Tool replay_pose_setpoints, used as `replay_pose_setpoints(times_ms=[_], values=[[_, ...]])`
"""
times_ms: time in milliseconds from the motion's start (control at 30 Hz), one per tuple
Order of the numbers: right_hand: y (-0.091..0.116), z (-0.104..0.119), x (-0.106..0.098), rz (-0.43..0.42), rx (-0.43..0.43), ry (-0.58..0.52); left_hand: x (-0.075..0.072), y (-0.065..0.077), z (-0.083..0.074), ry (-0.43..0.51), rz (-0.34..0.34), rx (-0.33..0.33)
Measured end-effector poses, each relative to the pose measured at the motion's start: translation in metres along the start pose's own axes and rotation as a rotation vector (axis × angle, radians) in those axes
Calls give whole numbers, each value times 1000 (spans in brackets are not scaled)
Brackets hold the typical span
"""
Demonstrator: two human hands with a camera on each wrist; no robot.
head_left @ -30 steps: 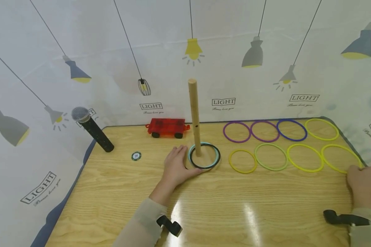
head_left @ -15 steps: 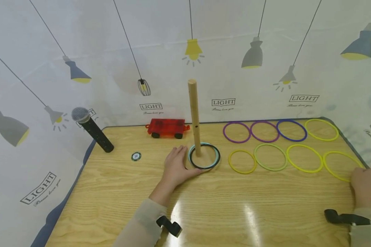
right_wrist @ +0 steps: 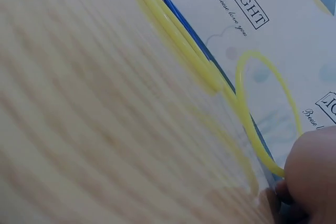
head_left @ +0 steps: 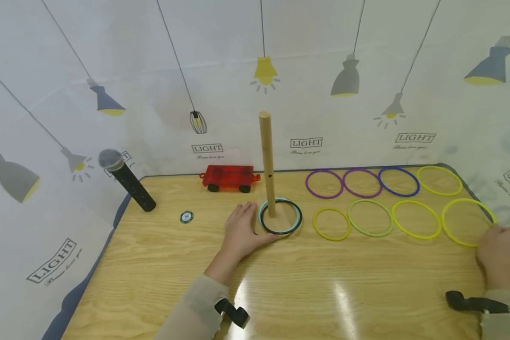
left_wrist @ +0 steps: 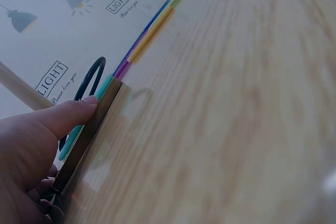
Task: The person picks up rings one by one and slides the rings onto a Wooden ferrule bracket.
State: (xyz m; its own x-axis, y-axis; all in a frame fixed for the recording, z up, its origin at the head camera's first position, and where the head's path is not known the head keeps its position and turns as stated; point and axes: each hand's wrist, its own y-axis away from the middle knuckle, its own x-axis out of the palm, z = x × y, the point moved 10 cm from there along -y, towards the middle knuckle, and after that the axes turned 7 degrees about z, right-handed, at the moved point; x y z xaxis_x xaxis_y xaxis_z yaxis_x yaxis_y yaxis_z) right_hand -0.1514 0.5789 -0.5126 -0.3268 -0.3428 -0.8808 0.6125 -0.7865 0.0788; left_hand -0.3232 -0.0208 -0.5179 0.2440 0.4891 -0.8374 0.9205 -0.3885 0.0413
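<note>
In the head view my left hand [head_left: 240,231] grips the base of an upright wooden peg [head_left: 267,160]. The left wrist view shows its thumb against the brown edge of that wooden base [left_wrist: 88,136], fingers partly hidden. Around the peg lie a turquoise ring [head_left: 260,215] and a black ring [head_left: 300,219], the black one tilted above the other. At the far right my right hand [head_left: 503,257] pinches a yellow ring [head_left: 444,225] by its near edge. In the right wrist view this ring leans up from the table, and the fingertips are mostly hidden.
Right of the peg lie two purple rings [head_left: 307,184], a blue ring [head_left: 418,186], a green ring [head_left: 351,219] and several yellow rings [head_left: 416,235]. A red toy wagon [head_left: 229,177], a poker chip [head_left: 186,216] and a microphone [head_left: 131,184] stand or lie to the left.
My right hand has the yellow ring's near edge raised a little, and the ring now tilts off the table. The left hand keeps its hold on the base.
</note>
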Motion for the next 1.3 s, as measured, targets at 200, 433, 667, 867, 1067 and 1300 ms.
replay_pose_setpoints(times_ms=[200,433,667,867,1067,1300], values=[[-3,5,-1,-31,-66,-73,0,0,-1,8,3,-2],[-6,8,1,-50,-85,-113,-2,0,0,3,-3,0],[-8,9,6,29,-18,-223,-4,1,-2,2,-13,13],[-7,13,13,85,-16,-305,-2,2,-2,-3,-5,11],[8,51,20,167,-92,-383,-1,3,2,-5,-4,-3],[32,102,19,239,-289,-446,2,-2,1,-21,-16,4]])
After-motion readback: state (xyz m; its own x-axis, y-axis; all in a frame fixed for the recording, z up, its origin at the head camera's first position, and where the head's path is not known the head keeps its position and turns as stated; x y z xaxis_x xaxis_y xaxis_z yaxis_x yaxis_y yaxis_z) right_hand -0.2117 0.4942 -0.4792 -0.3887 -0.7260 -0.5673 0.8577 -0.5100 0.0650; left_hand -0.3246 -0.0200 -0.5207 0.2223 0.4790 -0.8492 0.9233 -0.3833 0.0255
